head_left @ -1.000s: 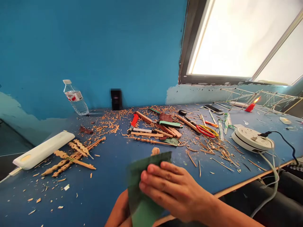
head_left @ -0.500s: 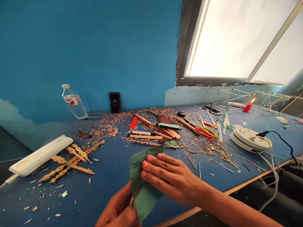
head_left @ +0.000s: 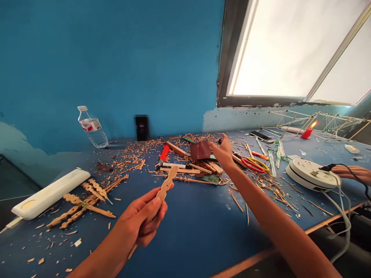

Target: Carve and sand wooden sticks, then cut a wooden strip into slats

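Note:
My left hand [head_left: 147, 216] is closed around a carved wooden stick [head_left: 168, 183] with a wavy, notched outline, tilted up and away from me. My right hand [head_left: 222, 151] is stretched out over the tool pile, its thumb and forefinger apart. The thumb is at the edge of a curled brown sheet of sandpaper [head_left: 200, 150]; the other fingers are partly hidden. Beneath the sheet, a utility knife's mint-green handle is mostly covered. A red-handled cutter [head_left: 164, 153] and a green sandpaper scrap [head_left: 211, 178] lie close by.
Carved wooden pieces [head_left: 87, 204] lie beside a white elongated device [head_left: 52, 193] at left. A water bottle [head_left: 93, 129] stands by the wall. Scissors [head_left: 255, 164], a round power strip [head_left: 310, 173], a lit red candle [head_left: 307, 133] and a stick frame are right. Another person's hand [head_left: 348, 171] reaches in.
My right hand has left the green sandpaper sheet and moved forward to the tool pile. My left hand now shows the carved stick uncovered. Another person's hand has appeared at right.

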The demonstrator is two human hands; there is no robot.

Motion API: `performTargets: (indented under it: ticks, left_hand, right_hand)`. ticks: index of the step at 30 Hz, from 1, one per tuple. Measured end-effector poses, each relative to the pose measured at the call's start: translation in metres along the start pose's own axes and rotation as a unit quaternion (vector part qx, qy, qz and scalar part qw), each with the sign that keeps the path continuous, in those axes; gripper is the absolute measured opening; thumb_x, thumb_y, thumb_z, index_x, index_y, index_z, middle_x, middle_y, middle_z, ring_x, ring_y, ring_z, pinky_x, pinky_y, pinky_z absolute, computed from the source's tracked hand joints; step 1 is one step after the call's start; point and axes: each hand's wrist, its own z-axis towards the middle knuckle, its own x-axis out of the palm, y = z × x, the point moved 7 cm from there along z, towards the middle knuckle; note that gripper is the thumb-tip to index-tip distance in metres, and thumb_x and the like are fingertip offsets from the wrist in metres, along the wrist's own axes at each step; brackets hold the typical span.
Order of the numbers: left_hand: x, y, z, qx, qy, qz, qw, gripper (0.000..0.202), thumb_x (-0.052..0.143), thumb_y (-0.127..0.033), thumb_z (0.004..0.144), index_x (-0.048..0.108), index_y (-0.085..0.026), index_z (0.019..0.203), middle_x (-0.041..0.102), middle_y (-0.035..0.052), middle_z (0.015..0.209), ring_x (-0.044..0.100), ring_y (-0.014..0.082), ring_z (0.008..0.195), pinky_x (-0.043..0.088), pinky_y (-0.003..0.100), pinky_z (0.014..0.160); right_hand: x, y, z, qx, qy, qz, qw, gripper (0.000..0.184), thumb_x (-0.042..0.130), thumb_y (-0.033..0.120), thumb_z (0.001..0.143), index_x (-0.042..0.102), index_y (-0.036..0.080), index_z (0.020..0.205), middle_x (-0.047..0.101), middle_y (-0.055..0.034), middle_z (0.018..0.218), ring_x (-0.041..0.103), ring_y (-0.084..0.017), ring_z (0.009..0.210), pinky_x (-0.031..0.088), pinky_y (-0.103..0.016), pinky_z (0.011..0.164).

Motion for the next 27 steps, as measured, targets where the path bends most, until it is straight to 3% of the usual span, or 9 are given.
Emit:
performTargets:
  ticks: [3, 6, 8, 11, 14, 17, 20, 23, 27]
  left_hand:
    - [-0.001, 0.003, 0.01, -0.006, 0.007, 0.027, 1.0, 0.051, 0.074, -0.063, 0.087, 0.068, -0.025, 0.121, 0.052, -0.0052, 0.076, 0.02, 0.0033, 0.051, 0.015, 0.016, 0.042]
    - [-0.005, 0.012, 0.021, -0.017, 0.012, 0.058, 0.998, 0.054, 0.076, -0.065, 0.083, 0.07, -0.021, 0.115, 0.052, -0.0049, 0.073, 0.021, 0.0031, 0.05, 0.013, 0.017, 0.042]
    - [-0.008, 0.018, 0.028, -0.023, 0.017, 0.082, 0.996, 0.057, 0.079, -0.067, 0.079, 0.072, -0.018, 0.107, 0.052, -0.0043, 0.071, 0.021, 0.0028, 0.047, 0.011, 0.019, 0.041]
    - [-0.012, 0.024, 0.031, -0.022, 0.023, 0.118, 0.993, 0.057, 0.078, -0.068, 0.08, 0.074, -0.019, 0.108, 0.055, -0.0032, 0.069, 0.023, 0.0034, 0.045, 0.012, 0.02, 0.041]
    - [-0.019, 0.023, 0.027, 0.01, 0.004, 0.191, 0.982, 0.05, 0.075, -0.062, 0.085, 0.076, -0.023, 0.116, 0.06, -0.0015, 0.072, 0.036, 0.0078, 0.049, 0.024, 0.021, 0.045]
    - [-0.027, 0.018, 0.022, 0.061, -0.045, 0.279, 0.957, 0.045, 0.072, -0.058, 0.088, 0.077, -0.028, 0.122, 0.067, 0.0013, 0.081, 0.054, 0.0162, 0.067, 0.042, 0.023, 0.058]
    - [-0.033, 0.016, 0.023, 0.08, -0.075, 0.308, 0.945, 0.046, 0.073, -0.057, 0.087, 0.077, -0.029, 0.124, 0.072, 0.0037, 0.091, 0.062, 0.0238, 0.084, 0.05, 0.026, 0.073]
    - [-0.036, 0.018, 0.027, 0.072, -0.078, 0.341, 0.934, 0.051, 0.069, -0.061, 0.089, 0.075, -0.028, 0.127, 0.072, 0.0028, 0.092, 0.061, 0.0238, 0.086, 0.048, 0.027, 0.076]
    - [-0.038, 0.022, 0.032, 0.051, -0.064, 0.387, 0.919, 0.071, 0.053, -0.075, 0.093, 0.061, -0.025, 0.143, 0.062, 0.0009, 0.087, 0.056, 0.021, 0.082, 0.044, 0.027, 0.071]
  right_hand:
    - [0.022, 0.013, -0.038, -0.033, 0.112, 0.023, 0.993, 0.036, 0.062, 0.048, 0.103, 0.067, 0.019, 0.125, 0.069, -0.0084, 0.12, 0.068, -0.023, 0.103, 0.058, -0.044, 0.09]
    - [0.053, 0.037, -0.093, -0.065, 0.301, 0.061, 0.949, 0.046, 0.049, 0.061, 0.105, 0.073, 0.023, 0.116, 0.072, -0.0025, 0.087, 0.067, -0.018, 0.078, 0.056, -0.033, 0.073]
    - [0.065, 0.05, -0.122, -0.079, 0.351, 0.077, 0.93, 0.046, 0.046, 0.06, 0.106, 0.071, 0.024, 0.122, 0.068, -0.0006, 0.082, 0.063, -0.016, 0.073, 0.051, -0.029, 0.066]
    - [0.072, 0.055, -0.144, -0.088, 0.342, 0.072, 0.933, 0.031, 0.051, 0.046, 0.106, 0.07, 0.021, 0.108, 0.057, 0.0019, 0.072, 0.051, -0.013, 0.064, 0.04, -0.026, 0.058]
    - [0.073, 0.053, -0.152, -0.1, 0.344, 0.063, 0.932, 0.017, 0.057, 0.032, 0.102, 0.067, 0.02, 0.094, 0.055, 0.0026, 0.07, 0.048, -0.013, 0.062, 0.037, -0.026, 0.059]
    - [0.071, 0.052, -0.153, -0.105, 0.351, 0.068, 0.928, 0.01, 0.062, 0.027, 0.097, 0.068, 0.021, 0.093, 0.057, 0.0025, 0.071, 0.049, -0.013, 0.064, 0.037, -0.027, 0.061]
    - [0.069, 0.051, -0.15, -0.081, 0.331, 0.096, 0.935, 0.009, 0.065, 0.028, 0.095, 0.07, 0.021, 0.096, 0.058, 0.0024, 0.071, 0.05, -0.013, 0.063, 0.038, -0.026, 0.06]
    - [0.061, 0.043, -0.138, -0.027, 0.252, 0.152, 0.955, 0.016, 0.066, 0.037, 0.098, 0.068, 0.021, 0.095, 0.056, 0.0032, 0.07, 0.048, -0.011, 0.06, 0.037, -0.024, 0.055]
    - [0.035, 0.014, -0.105, 0.046, 0.089, 0.227, 0.969, 0.033, 0.066, 0.05, 0.099, 0.057, 0.021, 0.085, 0.041, 0.0093, 0.061, 0.036, -0.007, 0.048, 0.03, -0.02, 0.045]
